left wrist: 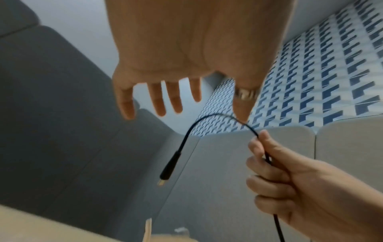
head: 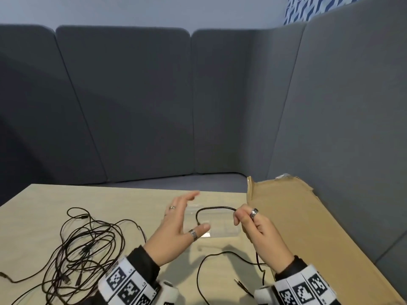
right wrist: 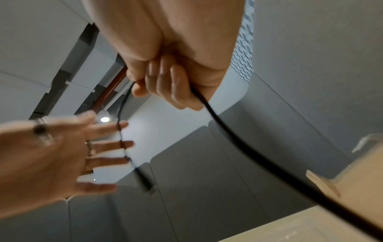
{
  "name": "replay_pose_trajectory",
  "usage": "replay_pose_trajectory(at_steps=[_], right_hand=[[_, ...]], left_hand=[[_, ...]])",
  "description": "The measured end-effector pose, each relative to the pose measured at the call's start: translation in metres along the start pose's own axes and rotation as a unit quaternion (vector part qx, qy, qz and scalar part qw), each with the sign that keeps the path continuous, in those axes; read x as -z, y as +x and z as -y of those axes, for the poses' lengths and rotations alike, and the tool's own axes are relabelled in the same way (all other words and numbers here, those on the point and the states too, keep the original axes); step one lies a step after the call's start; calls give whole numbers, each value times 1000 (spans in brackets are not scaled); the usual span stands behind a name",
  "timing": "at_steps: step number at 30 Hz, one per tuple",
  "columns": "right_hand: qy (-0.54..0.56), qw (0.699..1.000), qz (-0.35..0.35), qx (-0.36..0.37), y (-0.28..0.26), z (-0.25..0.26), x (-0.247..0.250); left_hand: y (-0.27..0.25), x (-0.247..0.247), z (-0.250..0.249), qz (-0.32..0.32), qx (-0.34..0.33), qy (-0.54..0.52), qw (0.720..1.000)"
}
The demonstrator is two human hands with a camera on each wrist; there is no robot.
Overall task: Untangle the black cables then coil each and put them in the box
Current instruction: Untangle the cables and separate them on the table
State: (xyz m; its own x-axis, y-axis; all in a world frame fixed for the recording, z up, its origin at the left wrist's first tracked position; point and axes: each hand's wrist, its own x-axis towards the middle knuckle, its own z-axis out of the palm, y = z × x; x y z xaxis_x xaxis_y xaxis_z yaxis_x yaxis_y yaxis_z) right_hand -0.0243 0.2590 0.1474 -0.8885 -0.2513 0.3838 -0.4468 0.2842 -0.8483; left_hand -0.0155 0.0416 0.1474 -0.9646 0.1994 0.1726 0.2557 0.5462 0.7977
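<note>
Pinching one freed cable point(head: 214, 209) near its plug, the right hand point(head: 255, 230) presented it to the spread, empty left hand point(head: 178, 225), apparently to start coiling.

Looks like an office meeting booth or lounge nook — tall grey upholstered fabric panels point(head: 123, 102) wrap around the far side and the right, meeting in a curved corner, with a matching grey padded bench seat point(head: 180, 180) running along their base. In the near part sits a pale wood-look laminate table point(head: 39, 208), the plain sort you get in breakout areas. Above the panels there's a plain light grey wall point(head: 154, 9) and, at the far right, a blue-and-white geometric patterned wall covering point(head: 312, 7) — very corporate decor. The right wrist view catches a white panelled ceiling point(right wrist: 37, 42) with dark gaps, a reddish-brown pipe point(right wrist: 113, 88) and a small round ceiling light point(right wrist: 104, 119).
</note>
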Motion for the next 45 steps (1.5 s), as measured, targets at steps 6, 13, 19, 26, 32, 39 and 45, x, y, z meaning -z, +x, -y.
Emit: replay_pose_trajectory(at_steps=[6,13,19,26,32,39,45], right_hand=[[27,999,-25,-38,8,-10,7],[-98,991,-24,-89,18,-45,9],[-147,899,392,-129,-17,-44,-54],[-129,973,178,-67,0,-9,-3],[-67,996,-52,-30,38,-38,4],[-44,913,382,-134,-4,-44,-50],[-126,978,161,-47,5,-40,-13]], left_hand=[[9,-6,-13,126,83,-274,950],[10,-3,-26,208,71,-533,817],[43,-9,-28,-6,-6,-393,920],[40,-13,43,159,11,144,977],[23,-23,-5,240,130,-400,875],[45,-13,-14,21,28,-431,901],[43,-7,27,92,17,133,987]])
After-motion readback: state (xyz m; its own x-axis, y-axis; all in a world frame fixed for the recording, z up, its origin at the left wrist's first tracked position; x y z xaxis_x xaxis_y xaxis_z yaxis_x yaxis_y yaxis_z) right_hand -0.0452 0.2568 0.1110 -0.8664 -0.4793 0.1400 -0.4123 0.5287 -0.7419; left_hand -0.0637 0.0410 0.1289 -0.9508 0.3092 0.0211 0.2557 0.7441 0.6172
